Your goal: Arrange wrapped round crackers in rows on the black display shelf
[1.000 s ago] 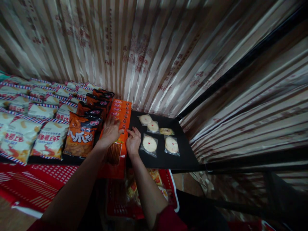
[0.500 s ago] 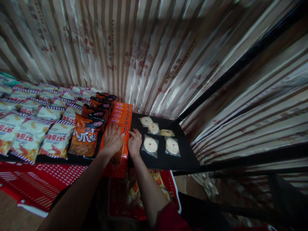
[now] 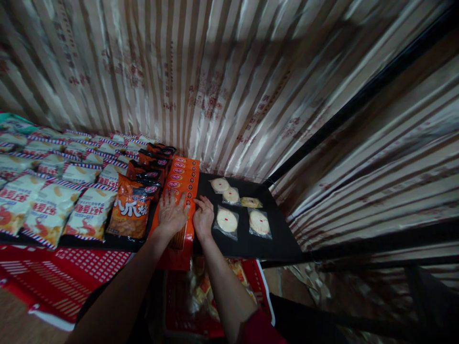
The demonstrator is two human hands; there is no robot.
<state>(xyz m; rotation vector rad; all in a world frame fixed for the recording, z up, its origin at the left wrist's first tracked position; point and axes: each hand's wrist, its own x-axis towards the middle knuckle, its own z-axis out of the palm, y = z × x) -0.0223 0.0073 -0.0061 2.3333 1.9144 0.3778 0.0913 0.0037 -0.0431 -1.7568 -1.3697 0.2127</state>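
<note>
Flat on the orange snack packets (image 3: 184, 174), which overlap in a row on the black shelf (image 3: 229, 247), rests my left hand (image 3: 173, 211) with its fingers spread. My right hand (image 3: 203, 217) lies along the right edge of the same packets, its fingers loosely bent and apart, with nothing in its grasp. To the left of the packets stands a row of orange-and-black snack bags (image 3: 129, 208). Right of my right hand, several round white cakes in clear wrappers (image 3: 227, 221) lie on the shelf, along with a small yellowish wrapped piece (image 3: 251, 202).
Rows of white snack bags (image 3: 88, 210) fill the shelf's left side. Below the shelf are a red basket (image 3: 263, 286) with yellow packets and another red basket (image 3: 71, 277). A striped curtain (image 3: 229, 95) hangs behind; a black post (image 3: 322, 124) slants at the right.
The view has shifted slightly, so everything appears a little lower and farther right. Both hands keep their places at the orange packets.
</note>
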